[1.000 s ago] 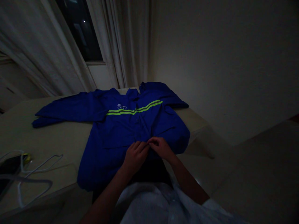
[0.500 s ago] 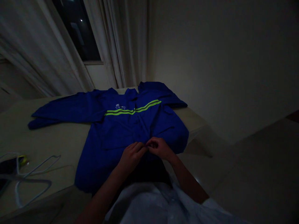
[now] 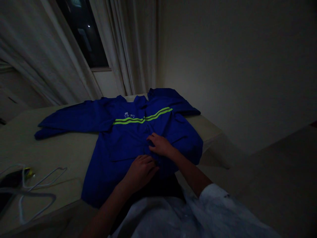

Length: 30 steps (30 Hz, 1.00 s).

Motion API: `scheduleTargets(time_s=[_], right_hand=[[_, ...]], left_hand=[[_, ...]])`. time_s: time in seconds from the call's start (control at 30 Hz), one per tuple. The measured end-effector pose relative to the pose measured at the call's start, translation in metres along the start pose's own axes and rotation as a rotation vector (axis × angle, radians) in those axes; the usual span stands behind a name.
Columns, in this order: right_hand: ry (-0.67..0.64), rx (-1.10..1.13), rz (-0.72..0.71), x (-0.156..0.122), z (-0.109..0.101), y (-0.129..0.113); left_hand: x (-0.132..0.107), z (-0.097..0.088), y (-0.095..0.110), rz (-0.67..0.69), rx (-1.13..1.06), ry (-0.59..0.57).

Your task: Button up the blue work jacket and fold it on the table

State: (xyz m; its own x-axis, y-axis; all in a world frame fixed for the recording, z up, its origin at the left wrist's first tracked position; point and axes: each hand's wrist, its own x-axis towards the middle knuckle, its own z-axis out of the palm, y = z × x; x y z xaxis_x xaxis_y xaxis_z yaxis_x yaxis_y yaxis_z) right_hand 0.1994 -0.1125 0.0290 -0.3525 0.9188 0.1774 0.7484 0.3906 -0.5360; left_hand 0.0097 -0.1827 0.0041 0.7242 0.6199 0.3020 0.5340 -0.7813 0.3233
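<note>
A blue work jacket (image 3: 128,138) lies spread front side up, with a yellow-green double stripe across the chest and a small white print above it. Its lower hem hangs over the near edge of the table. My left hand (image 3: 142,168) is closed on the jacket's front near the hem, its fingers curled round the cloth. Farther up the front opening, my right hand (image 3: 159,144) rests on the jacket with its fingers apart. The dim light hides any buttons under the fingers.
The jacket lies on a pale table (image 3: 71,155). White hangers (image 3: 37,195) and a dark item with a yellow end (image 3: 15,178) are at the left. Curtains (image 3: 133,46) and a dark window (image 3: 86,36) stand behind; a plain wall (image 3: 235,66) is at the right.
My right hand has left the hem beside my left hand and moved up along the jacket's front, its fingers spreading. My left hand stays near the hem. The view has shifted slightly.
</note>
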Motion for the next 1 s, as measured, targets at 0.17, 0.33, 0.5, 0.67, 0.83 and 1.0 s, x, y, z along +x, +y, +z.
scheduleTargets(time_s=[0.17, 0.33, 0.5, 0.67, 0.83, 1.0], right_hand=[[0.099, 0.131, 0.041, 0.001, 0.01, 0.024], [0.269, 0.298, 0.092, -0.008, 0.016, 0.032], [0.269, 0.486, 0.131, -0.009, 0.017, 0.034], [0.306, 0.48, 0.183, -0.01, 0.019, 0.034], [0.308, 0.505, 0.187, -0.008, 0.018, 0.037], [0.319, 0.636, 0.172, -0.008, 0.015, 0.04]], left_hand=[[0.006, -0.012, -0.018, -0.056, -0.142, -0.007], [0.046, -0.024, -0.054, -0.22, -0.019, 0.006], [0.098, -0.027, -0.087, -0.216, 0.038, -0.249], [0.1, -0.014, -0.108, -0.191, -0.345, -0.239], [0.085, 0.0, -0.113, -0.16, -0.535, -0.077], [0.086, 0.004, -0.108, -0.075, -0.402, 0.029]])
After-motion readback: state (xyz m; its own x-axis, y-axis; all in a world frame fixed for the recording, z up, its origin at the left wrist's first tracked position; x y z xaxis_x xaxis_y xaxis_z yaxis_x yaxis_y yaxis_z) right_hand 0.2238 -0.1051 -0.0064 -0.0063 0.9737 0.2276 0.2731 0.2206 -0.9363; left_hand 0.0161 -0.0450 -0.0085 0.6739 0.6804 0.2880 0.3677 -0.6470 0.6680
